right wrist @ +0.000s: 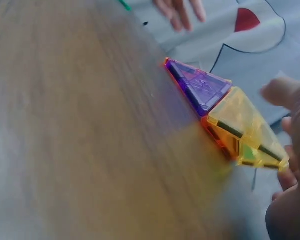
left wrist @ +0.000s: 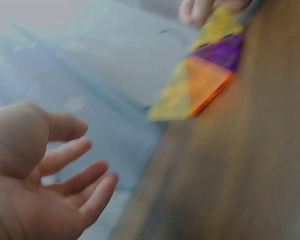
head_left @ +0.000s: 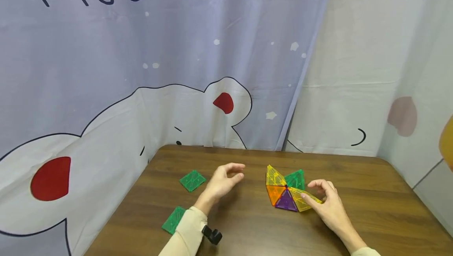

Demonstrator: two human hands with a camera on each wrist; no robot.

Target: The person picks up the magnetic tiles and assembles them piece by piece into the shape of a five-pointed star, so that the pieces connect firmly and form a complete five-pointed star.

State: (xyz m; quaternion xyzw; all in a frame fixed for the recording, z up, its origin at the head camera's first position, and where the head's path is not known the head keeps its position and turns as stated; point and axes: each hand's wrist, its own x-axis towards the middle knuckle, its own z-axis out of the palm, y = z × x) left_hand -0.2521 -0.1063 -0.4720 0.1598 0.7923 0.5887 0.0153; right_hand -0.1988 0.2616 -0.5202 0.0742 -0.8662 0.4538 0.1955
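On the wooden table, a fan of translucent triangular magnetic tiles meets at one point: a yellow tile point(head_left: 274, 176), a green tile point(head_left: 295, 179), an orange tile point(head_left: 275, 194), a purple tile point(head_left: 286, 201) and a second yellow tile point(head_left: 300, 198). My right hand point(head_left: 330, 205) is at that second yellow tile, which looks tilted up. In the right wrist view, fingers touch the corner of this yellow tile point(right wrist: 247, 122) while the thumb stands apart from it. My left hand point(head_left: 222, 182) hovers left of the fan, fingers loosely bent, nothing in it. The left wrist view is blurred.
Two green tile pieces lie at the left of the table: one farther back point(head_left: 192, 180), one nearer point(head_left: 173, 220), partly behind the left sleeve point(head_left: 189, 228). A black wrist mount point(head_left: 212, 234) sits on that sleeve. A printed curtain point(head_left: 177, 110) hangs behind the table point(head_left: 255, 232).
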